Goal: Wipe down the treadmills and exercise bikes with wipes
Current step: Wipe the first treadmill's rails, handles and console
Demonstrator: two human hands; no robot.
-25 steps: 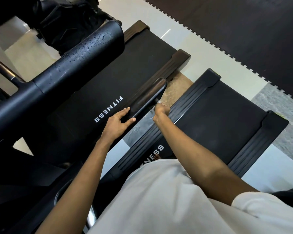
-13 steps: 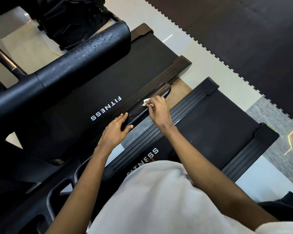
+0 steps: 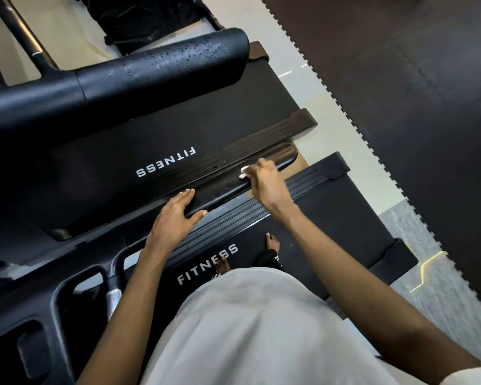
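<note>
I stand on a black treadmill (image 3: 331, 218) with FITNESS printed on its belt. Its left handrail (image 3: 278, 157), a black padded bar, runs diagonally between this treadmill and the one beside it (image 3: 150, 140). My right hand (image 3: 267, 182) pinches a small white wipe (image 3: 243, 173) against the top of the handrail near its far end. My left hand (image 3: 175, 215) rests flat on the near part of the same handrail, fingers straight. Most of the wipe is hidden under my fingers.
A thick black handrail (image 3: 161, 65) speckled with droplets crosses the upper left. The console frame (image 3: 67, 295) with cup pockets sits at lower left. Dark interlocking floor mats (image 3: 414, 93) cover the right; pale tile (image 3: 311, 79) shows between.
My right hand came from the outer side of the handrail onto its top with the wipe and slid a little back toward me. My left hand stayed on the rail.
</note>
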